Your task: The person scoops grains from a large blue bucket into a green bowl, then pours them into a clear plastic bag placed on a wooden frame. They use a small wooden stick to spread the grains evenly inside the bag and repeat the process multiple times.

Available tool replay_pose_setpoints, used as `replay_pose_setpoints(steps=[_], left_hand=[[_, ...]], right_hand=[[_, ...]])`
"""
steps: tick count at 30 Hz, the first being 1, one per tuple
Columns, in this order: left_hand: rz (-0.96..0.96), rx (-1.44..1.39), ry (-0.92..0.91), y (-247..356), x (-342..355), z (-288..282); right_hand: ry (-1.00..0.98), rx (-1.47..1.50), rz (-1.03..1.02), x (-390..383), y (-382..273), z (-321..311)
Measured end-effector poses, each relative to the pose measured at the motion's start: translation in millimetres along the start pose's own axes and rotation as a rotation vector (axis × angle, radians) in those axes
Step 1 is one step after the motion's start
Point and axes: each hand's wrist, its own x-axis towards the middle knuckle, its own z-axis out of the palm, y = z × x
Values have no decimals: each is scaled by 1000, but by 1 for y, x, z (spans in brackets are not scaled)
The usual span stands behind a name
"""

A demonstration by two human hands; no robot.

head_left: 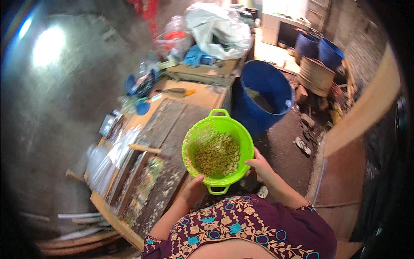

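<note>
The left hand [192, 190] and right hand [259, 166], thumbs uppermost, grip one green bowl [246, 146] with two handles [219, 110] and one yellowish heap [217, 153], overlapping the right edge of one wooden table [172, 118], the nearest of three blue barrels [249, 118] beyond, floor [282, 157] showing rightward.

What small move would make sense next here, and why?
Probably a gentle shake of the green basin: crumbly bits cling to its far-left inner wall, above the main heap. The left hand and right hand grip opposite sides of it, so they could likely shake it steadily.
</note>
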Motion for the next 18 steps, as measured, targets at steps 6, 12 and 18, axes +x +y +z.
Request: replay_pose_setpoints(steps=[6,12,18], left_hand=[[-161,23,-74,-85,109,52],[-447,-41,-190,-207,225,92],[-463,331,92,-216,286,122]], right_hand=[[55,245,158,-15,10,-150],[139,373,126,-31,0,-302],[675,371,-65,-17,-66,-377]])
